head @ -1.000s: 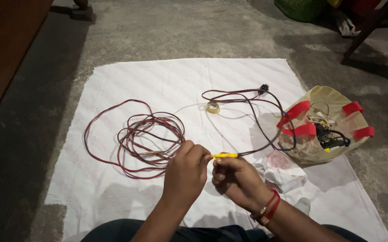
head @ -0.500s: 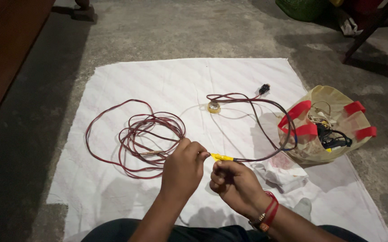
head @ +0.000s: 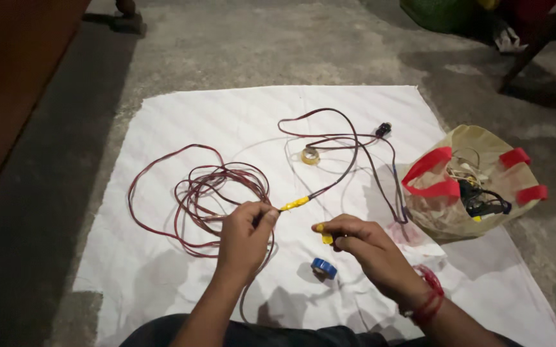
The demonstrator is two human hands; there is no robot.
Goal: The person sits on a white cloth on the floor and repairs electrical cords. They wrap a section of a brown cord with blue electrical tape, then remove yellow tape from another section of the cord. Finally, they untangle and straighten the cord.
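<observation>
2 hands [head: 246, 234], 2 tape rolls [head: 323, 268], 1 wire coil [head: 207, 193], 1 bag [head: 467, 183], 1 white sheet [head: 226, 115].

The white sheet [head: 355, 109] is the landmark. Its near-right corner runs off the bottom edge. Beyond its far-right corner, dark furniture [head: 535, 45] is cropped and dim. Inside the tan bag [head: 432, 218] on its right edge, tangled contents are too small to identify.

Bare sheet [head: 226, 112] along the far edge and near-left corner gives free passage. Wire coil [head: 213, 193] blocks the left-centre. Looped cable [head: 348, 144] and tape ring [head: 310, 156] clutter the centre-right. Bag [head: 467, 186] walls off the right edge. Blue roll [head: 323, 267] sits between left hand [head: 246, 241] and right hand [head: 361, 247].
</observation>
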